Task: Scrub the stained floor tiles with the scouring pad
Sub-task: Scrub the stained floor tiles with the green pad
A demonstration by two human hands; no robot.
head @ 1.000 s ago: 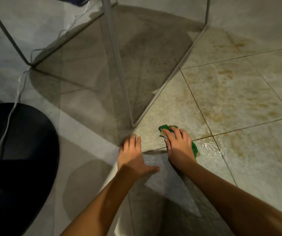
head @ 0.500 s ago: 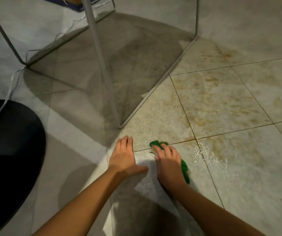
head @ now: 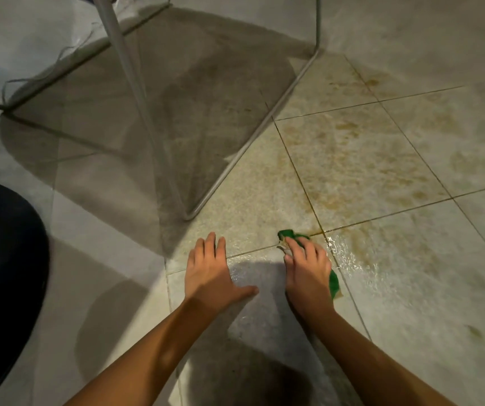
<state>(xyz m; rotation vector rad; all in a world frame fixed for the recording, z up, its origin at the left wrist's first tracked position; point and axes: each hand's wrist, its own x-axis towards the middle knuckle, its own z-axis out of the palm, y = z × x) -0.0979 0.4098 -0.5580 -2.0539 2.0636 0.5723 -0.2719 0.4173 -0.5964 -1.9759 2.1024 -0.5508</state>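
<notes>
A large dark rounded shape (head: 3, 259) fills the lower left edge of the view. It is cut off there and too dim to identify. A thin metal frame (head: 134, 83) stands on the far part of the floor, its upright running out of the top of the view and its shadow darkening the tiles beneath.

The floor tiles (head: 367, 159) are pale, blotched with brown stains toward the right, with brown grout lines. A wet sheen glints just right of the hands.

Both bare forearms reach in from the bottom edge. The left hand (head: 210, 273) lies flat on the floor, fingers straight and close together, thumb spread to the side, holding nothing. The right hand (head: 308, 268), just beside it but not touching, bends its fingers over the scouring pad (head: 289, 233) and presses it down beside a crossing of grout lines.

The pad is bright green. Most of it is hidden under the hand, with only a crumpled corner past the fingertips and a strip by the wrist showing.
</notes>
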